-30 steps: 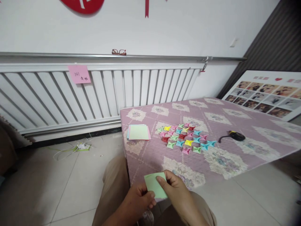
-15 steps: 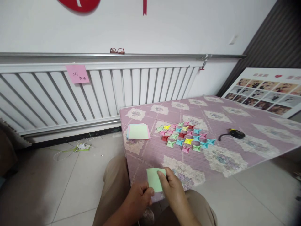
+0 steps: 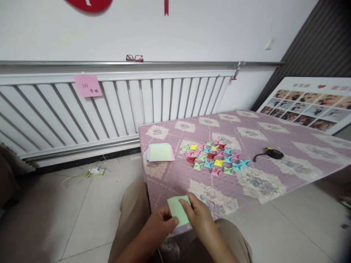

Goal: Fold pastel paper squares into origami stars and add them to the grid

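A light green square of paper is held between both hands over the near edge of the table. My left hand pinches its lower left edge, thumb on top. From the right, my right hand grips it with the thumb lying across its upper face; the fingers behind are hidden. Beyond the hands, several small folded paper shapes in red, pink, yellow, green and blue sit in rows. To their left lies a stack of coloured paper sheets, with a pale green one on top.
A patterned purple cloth covers the table. On its right side rests a black object with a strap. Behind stand a white radiator and a photo board. Eyeglasses sit on the pipe; a power strip lies on the floor.
My left hand has shifted its pinch, its thumb now lying further over the paper's lower left. The green paper is tilted slightly more. The view has moved a little.
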A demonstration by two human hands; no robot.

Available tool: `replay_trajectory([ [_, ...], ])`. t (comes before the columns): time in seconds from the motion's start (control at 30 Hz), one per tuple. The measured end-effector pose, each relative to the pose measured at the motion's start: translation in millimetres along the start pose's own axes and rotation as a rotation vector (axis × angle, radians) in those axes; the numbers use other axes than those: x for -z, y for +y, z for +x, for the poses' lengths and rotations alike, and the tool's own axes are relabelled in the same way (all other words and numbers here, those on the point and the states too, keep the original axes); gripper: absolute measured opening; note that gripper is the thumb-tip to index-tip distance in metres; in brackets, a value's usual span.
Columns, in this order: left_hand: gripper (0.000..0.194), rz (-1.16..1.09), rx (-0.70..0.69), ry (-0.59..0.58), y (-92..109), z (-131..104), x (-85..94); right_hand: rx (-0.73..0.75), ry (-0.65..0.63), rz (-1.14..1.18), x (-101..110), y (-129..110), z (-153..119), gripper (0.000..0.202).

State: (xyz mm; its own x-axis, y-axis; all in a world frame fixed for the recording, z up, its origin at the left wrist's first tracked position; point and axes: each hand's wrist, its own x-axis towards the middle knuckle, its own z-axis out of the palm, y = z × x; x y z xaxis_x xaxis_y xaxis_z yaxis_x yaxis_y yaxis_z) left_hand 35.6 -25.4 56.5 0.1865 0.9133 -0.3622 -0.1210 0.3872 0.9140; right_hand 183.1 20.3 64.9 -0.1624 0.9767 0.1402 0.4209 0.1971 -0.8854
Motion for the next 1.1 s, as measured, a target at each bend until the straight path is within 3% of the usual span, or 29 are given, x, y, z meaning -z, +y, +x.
replay_trajectory([
  [0.13, 0.027, 0.047, -0.053, 0.081, -9.9, 3.3, 1.0, -0.1, -0.034, 0.198, 2.6, -5.2, -2.9, 0.032],
  [0.27, 0.033, -0.086, -0.078, 0.172, -20.1, 7.9, 2.7, -0.31, 0.085, 0.497, -4.9, -2.1, -12.8, 0.05],
  [0.33, 0.037, -0.154, -0.094, 0.181, -22.7, 9.6, 2.9, -0.348, 0.077, 0.565, -14.1, 1.9, -19.0, 0.045],
  [0.5, 0.042, -0.243, -0.125, 0.179, -27.2, 10.4, 1.7, -0.334, -0.06, 0.593, -34.6, 5.9, -28.0, 0.045],
  [0.83, 0.046, -0.09, -0.086, 0.185, -30.1, 6.5, 0.9, -0.26, 0.015, 0.516, -46.6, 24.3, -35.2, 0.044],
  [0.97, 0.04, -0.058, -0.072, 0.172, -29.4, 6.4, 1.1, -0.263, 0.03, 0.538, -41.6, 20.4, -34.2, 0.042],
  [1.1, 0.035, -0.041, -0.056, 0.145, -28.8, 6.7, 1.2, -0.297, 0.029, 0.559, -24.0, 2.4, -31.9, 0.043],
])
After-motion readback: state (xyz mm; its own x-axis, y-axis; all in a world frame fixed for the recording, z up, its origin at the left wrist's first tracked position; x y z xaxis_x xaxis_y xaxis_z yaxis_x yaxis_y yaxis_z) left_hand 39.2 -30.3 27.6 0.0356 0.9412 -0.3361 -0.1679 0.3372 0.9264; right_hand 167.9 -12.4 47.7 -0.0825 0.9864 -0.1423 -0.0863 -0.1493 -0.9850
